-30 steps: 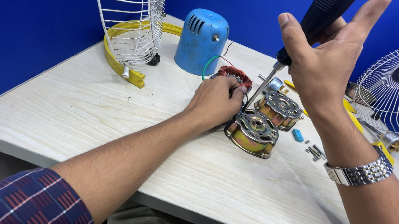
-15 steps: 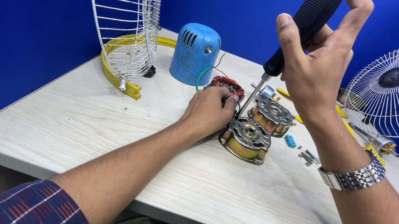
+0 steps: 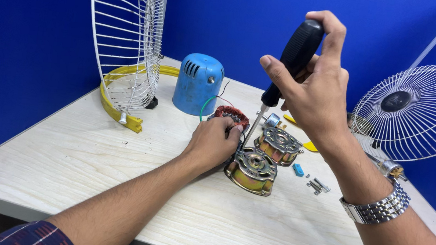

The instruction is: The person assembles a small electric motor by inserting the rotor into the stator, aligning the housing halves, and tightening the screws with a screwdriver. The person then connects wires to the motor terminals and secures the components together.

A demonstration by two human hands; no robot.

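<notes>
Screwdriver on the motor housing, mid-table.

My right hand (image 3: pixel 316 89) is wrapped tight round the black handle of the screwdriver (image 3: pixel 282 75), shaft angled down to the rim of the near housing (image 3: pixel 252 169). My left hand (image 3: pixel 215 141) is curled against that housing's edge, fingers closed on it. I judge the housing heavy, rigid cast metal, smooth-plated and liable to skid on the table (image 3: pixel 89 168), so hold it by the rim. The winding (image 3: pixel 229 114) behind looks fragile (thin copper, loose leads). The tip is hidden behind my left fingers, so I can't tell what it seats in. Second housing (image 3: pixel 279 144) is just beside; loose screws (image 3: pixel 317 186) are nearby. The right fan guard (image 3: pixel 418 114) is cut off.
</notes>
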